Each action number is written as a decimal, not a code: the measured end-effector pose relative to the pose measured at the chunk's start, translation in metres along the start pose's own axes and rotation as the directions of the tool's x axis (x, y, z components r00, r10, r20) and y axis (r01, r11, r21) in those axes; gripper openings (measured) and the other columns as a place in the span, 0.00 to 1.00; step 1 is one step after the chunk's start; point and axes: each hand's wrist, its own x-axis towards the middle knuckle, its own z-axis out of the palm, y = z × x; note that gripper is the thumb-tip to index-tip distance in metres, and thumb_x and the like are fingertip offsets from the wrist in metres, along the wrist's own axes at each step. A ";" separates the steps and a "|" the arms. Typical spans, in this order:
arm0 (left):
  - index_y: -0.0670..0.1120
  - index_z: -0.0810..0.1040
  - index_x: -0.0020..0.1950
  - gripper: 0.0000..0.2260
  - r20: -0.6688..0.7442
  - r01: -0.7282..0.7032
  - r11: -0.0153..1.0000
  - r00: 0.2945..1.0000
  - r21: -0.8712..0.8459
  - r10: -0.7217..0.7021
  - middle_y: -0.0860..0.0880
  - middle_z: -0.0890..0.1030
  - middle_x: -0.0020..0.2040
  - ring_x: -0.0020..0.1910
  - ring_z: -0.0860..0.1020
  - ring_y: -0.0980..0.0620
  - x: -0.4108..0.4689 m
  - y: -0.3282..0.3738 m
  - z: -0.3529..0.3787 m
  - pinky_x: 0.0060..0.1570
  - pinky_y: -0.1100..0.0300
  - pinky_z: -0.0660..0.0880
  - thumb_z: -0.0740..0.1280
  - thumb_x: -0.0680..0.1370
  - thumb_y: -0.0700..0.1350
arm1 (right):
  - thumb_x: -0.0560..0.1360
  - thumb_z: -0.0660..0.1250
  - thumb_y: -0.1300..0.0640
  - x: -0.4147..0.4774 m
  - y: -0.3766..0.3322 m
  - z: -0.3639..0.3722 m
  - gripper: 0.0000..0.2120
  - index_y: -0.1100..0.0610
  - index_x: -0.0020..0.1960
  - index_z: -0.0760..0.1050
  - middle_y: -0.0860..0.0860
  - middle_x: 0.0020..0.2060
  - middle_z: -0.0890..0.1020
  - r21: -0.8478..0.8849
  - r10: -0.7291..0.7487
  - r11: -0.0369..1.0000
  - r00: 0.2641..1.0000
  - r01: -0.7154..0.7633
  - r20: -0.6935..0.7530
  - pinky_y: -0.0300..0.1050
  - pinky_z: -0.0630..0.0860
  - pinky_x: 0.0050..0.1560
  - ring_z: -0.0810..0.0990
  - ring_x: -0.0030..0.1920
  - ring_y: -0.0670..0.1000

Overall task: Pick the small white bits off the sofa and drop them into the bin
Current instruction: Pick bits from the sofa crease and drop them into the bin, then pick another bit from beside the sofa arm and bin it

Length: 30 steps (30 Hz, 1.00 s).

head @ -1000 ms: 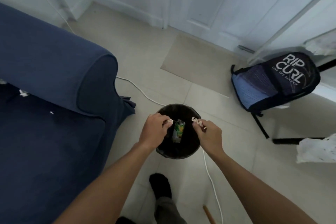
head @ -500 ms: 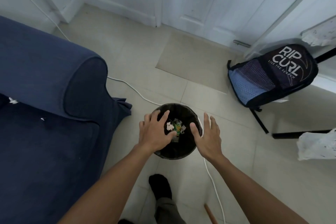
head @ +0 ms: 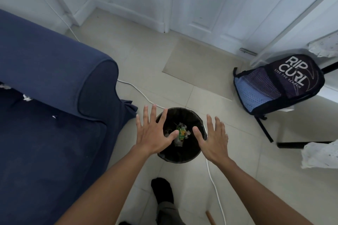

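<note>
A small black bin (head: 184, 157) stands on the tiled floor beside the blue sofa's (head: 54, 133) arm. White bits (head: 182, 126) and a green wrapper lie inside it. My left hand (head: 153, 133) hovers over the bin's left rim, fingers spread, holding nothing. Over the right rim, my right hand (head: 214, 139) is spread flat and empty too. White bits remain on the sofa seat: a tiny one (head: 54, 116) and a crumpled one (head: 27, 97) near the back cushion.
A white cable (head: 214, 182) runs across the floor behind and right of the bin. A dark backpack (head: 278, 86) leans on a black frame at the right. My foot in a black sock (head: 162, 190) is below the bin. White doors stand behind.
Both hands held white bits over the bin a second ago; they have opened and the bits have dropped in. The fingers are now spread wider.
</note>
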 end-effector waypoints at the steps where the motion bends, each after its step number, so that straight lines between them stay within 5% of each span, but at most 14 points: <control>1: 0.58 0.43 0.79 0.42 -0.010 0.000 1.000 1.000 0.009 0.000 0.44 0.39 0.81 0.77 0.32 0.39 -0.002 -0.002 -0.005 0.73 0.34 0.39 0.46 0.71 0.76 | 0.67 0.39 0.18 0.000 -0.003 -0.002 0.48 0.41 0.80 0.42 0.51 0.81 0.44 -0.013 -0.011 1.000 1.000 0.011 -0.001 0.68 0.46 0.76 0.39 0.80 0.55; 17: 0.57 0.42 0.80 0.39 -0.273 0.173 0.985 0.948 0.005 -0.165 0.46 0.37 0.81 0.76 0.29 0.42 -0.074 -0.111 -0.155 0.73 0.35 0.36 0.45 0.74 0.74 | 0.72 0.42 0.22 -0.009 -0.176 -0.058 0.43 0.44 0.80 0.44 0.52 0.81 0.45 -0.214 -0.366 0.911 0.930 0.353 -0.024 0.68 0.45 0.76 0.41 0.80 0.57; 30: 0.60 0.43 0.79 0.37 -0.458 0.492 0.862 0.742 -0.125 -0.490 0.48 0.38 0.81 0.75 0.28 0.45 -0.242 -0.255 -0.289 0.73 0.38 0.33 0.47 0.75 0.73 | 0.71 0.41 0.22 -0.095 -0.425 -0.057 0.44 0.44 0.80 0.46 0.55 0.81 0.48 -0.287 -0.713 0.668 0.701 0.686 0.017 0.66 0.50 0.75 0.44 0.80 0.59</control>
